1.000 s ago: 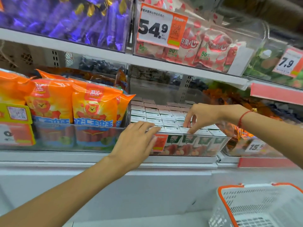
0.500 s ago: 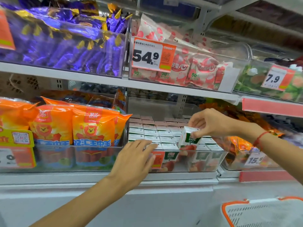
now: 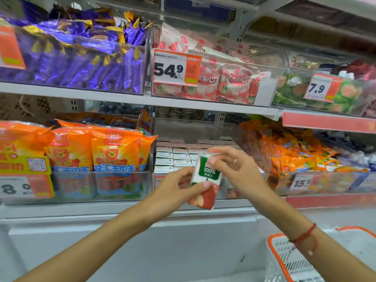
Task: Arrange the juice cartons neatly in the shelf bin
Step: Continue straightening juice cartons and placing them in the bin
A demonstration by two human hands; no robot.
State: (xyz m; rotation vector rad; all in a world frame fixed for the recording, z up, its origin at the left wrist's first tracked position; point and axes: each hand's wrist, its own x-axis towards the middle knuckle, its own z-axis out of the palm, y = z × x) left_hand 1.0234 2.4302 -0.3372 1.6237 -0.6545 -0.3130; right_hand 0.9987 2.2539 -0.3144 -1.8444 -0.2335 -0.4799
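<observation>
One small juice carton [image 3: 205, 181], light and stiff, I hold pinched between left hand [image 3: 179, 186] and right hand [image 3: 234, 169], near the shelf bin [image 3: 252, 186]; flat sides grip best.

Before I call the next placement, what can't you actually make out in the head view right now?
- Gap left in the shelf bin: hidden behind the held juice carton and both hands, left hand and right hand.
- Front-row cartons: mostly covered by the hands.
- Small print on the held carton: motion-blurred, only "100%" reads.
- Bin's price tag: mostly behind the left hand.
- Basket: cut off by the frame's lower right edge.
</observation>
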